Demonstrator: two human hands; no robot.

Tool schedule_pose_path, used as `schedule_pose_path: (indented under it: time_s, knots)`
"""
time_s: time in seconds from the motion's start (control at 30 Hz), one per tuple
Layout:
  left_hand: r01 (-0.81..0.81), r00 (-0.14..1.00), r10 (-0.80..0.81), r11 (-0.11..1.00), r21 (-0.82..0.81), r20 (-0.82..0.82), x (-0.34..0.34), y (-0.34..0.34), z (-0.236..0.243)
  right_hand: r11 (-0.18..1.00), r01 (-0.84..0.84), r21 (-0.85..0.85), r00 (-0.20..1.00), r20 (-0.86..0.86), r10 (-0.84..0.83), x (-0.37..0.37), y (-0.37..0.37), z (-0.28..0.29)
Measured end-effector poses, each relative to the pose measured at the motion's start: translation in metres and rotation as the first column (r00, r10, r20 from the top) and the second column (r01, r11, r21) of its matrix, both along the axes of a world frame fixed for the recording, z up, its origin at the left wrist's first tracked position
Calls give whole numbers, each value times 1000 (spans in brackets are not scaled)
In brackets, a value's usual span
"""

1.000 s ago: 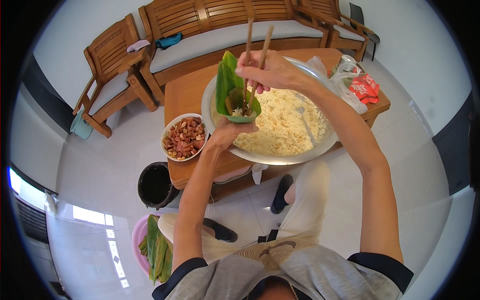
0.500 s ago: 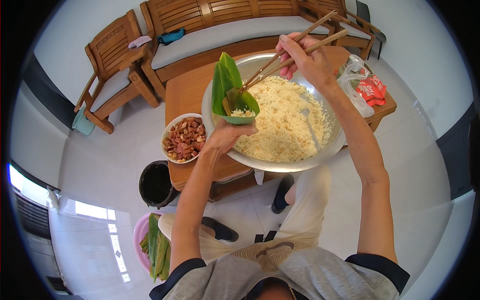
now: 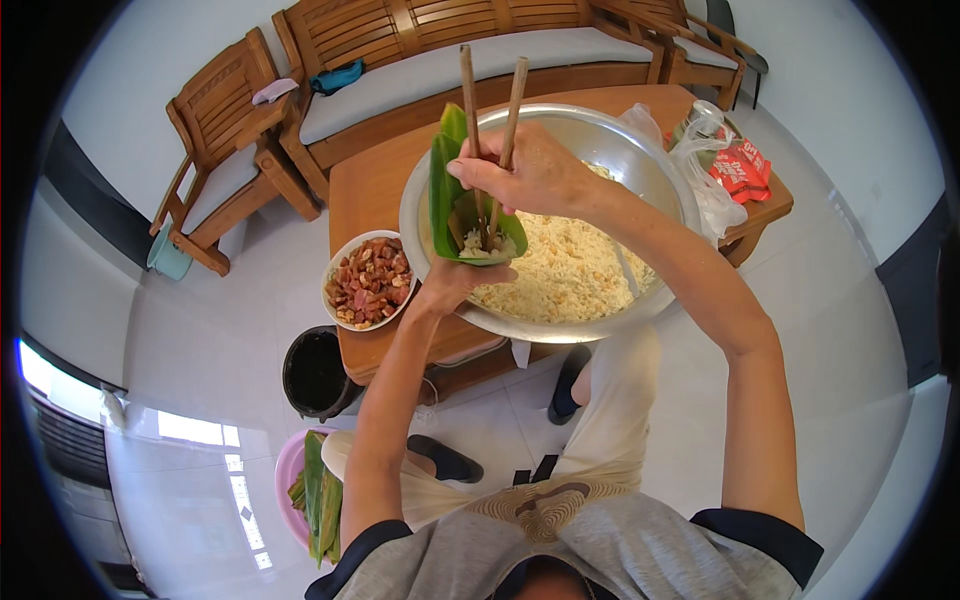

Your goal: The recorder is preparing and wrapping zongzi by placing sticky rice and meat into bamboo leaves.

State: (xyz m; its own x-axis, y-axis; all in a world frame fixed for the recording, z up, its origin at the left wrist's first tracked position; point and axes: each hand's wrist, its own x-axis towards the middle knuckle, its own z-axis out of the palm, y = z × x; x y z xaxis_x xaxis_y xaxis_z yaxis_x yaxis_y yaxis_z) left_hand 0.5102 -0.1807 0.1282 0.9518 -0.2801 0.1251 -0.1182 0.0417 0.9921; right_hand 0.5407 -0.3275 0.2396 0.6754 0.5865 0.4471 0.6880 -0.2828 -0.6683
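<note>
This looks like the living room of a home: a long brown slatted wooden sofa [image 3: 365,38] with a pale grey seat cushion [image 3: 450,85] spans the top of the frame, with a similar brown wooden armchair [image 3: 225,90] at upper left and a second brown wooden armchair [image 3: 700,74] at upper right. A low brown wooden table [image 3: 365,195] at the centre bears a wide round silver metal basin [image 3: 580,333] of pale yellow grains. Plain white walls [image 3: 850,90] and a glossy pale tiled floor [image 3: 210,340] surround the furniture.
</note>
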Motion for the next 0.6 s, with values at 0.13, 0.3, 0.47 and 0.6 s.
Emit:
schedule_pose_path:
  time_s: [0.13, 0.3, 0.47, 0.6]
  knots:
    - [0, 1000, 0, 999, 34, 7, 2, 0, 1, 999, 17, 29, 997, -77, -15, -11, -5, 26]
    - [2, 999, -1, 1000, 8, -33, 3, -1, -1, 992, -5, 123, 1000, 5, 5, -8, 0, 4]
    - [-70, 998, 70, 995, 77, 0, 2, 1, 0, 993, 18, 114, 1000, -7, -17, -7, -2, 16]
    - [-12, 1000, 12, 999, 33, -9, 7, -1, -2, 987, 59, 151, 998, 16, -62, -9, -16, 25]
